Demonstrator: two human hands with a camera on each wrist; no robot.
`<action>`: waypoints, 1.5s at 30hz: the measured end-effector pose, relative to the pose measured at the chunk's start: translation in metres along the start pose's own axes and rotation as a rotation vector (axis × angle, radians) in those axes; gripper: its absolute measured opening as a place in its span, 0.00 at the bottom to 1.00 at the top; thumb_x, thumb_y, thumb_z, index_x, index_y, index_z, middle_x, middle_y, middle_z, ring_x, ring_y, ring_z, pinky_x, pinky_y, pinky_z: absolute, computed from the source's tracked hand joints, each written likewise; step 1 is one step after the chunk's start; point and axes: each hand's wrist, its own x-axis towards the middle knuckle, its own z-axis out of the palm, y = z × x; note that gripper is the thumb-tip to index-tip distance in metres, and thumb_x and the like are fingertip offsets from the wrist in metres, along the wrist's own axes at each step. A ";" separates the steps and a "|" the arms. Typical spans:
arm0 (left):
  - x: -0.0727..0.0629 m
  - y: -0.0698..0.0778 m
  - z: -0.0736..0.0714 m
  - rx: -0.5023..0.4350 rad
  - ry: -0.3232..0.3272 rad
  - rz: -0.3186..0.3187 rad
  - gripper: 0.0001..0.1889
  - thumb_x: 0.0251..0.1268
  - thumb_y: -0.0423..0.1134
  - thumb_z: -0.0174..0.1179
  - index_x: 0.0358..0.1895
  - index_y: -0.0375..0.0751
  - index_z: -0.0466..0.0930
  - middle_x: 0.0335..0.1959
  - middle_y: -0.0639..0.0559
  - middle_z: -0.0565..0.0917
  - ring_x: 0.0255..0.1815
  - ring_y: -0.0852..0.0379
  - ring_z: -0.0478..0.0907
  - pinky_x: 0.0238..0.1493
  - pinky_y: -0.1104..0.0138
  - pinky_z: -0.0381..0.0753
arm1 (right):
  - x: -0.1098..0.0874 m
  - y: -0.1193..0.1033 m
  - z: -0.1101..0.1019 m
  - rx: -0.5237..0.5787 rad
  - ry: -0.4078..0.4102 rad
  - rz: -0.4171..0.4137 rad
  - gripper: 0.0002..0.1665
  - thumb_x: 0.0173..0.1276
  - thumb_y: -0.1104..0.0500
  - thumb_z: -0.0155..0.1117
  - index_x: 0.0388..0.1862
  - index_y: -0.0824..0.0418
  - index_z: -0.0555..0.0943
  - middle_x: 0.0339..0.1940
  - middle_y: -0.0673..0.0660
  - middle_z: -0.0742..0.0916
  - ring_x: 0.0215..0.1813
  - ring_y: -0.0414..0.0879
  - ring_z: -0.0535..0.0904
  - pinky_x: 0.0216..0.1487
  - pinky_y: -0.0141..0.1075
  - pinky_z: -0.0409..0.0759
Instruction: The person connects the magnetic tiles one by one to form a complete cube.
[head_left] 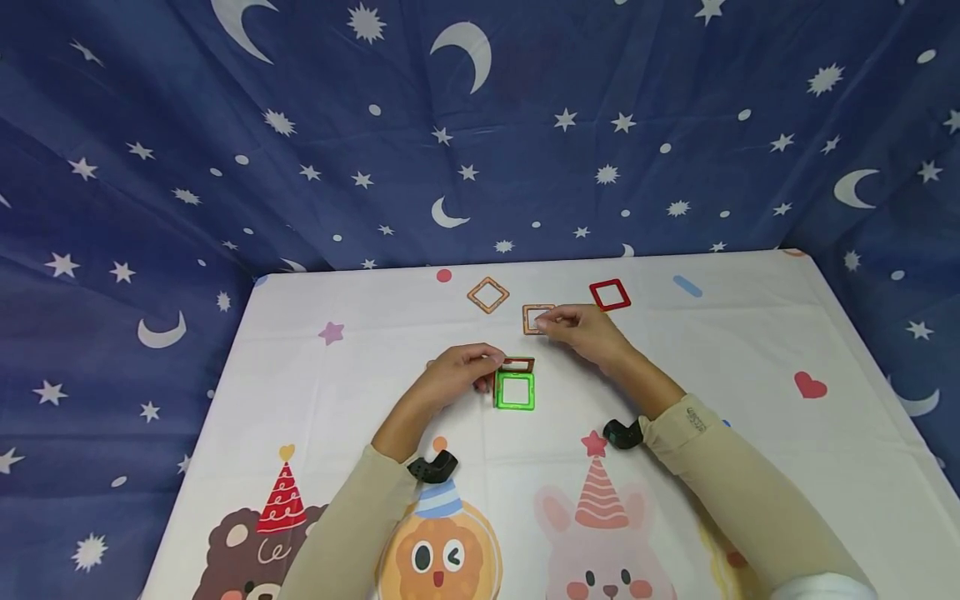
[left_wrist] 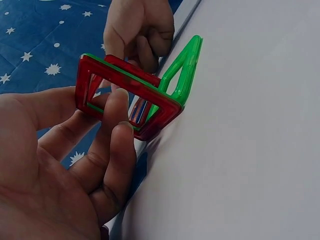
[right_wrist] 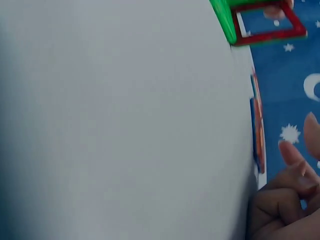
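Observation:
A green square magnetic tile point(head_left: 516, 407) lies flat on the table, with a red square tile point(left_wrist: 125, 82) standing at its left edge and another red tile point(head_left: 525, 359) upright along its back. My left hand point(head_left: 457, 371) pinches the left red tile between thumb and fingers. Beyond this group, my right hand point(head_left: 585, 329) reaches over the right side of an orange square tile point(head_left: 527, 320) lying flat. In the right wrist view its thumb and forefinger are spread apart, and the orange tile shows beside them.
Behind the hands lie a second orange tile point(head_left: 477, 302), turned like a diamond, and a loose red tile point(head_left: 617, 307) at the right. The white cloth-covered table point(head_left: 750, 333) carries printed party animals. A blue star-patterned curtain point(head_left: 525, 150) hangs at its far edge.

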 end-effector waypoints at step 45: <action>0.001 -0.001 -0.002 -0.042 -0.028 -0.030 0.15 0.77 0.47 0.58 0.52 0.40 0.83 0.32 0.45 0.87 0.32 0.56 0.79 0.43 0.66 0.77 | 0.008 0.005 -0.018 0.101 -0.069 0.179 0.21 0.74 0.44 0.65 0.47 0.61 0.86 0.21 0.49 0.71 0.22 0.44 0.63 0.23 0.31 0.60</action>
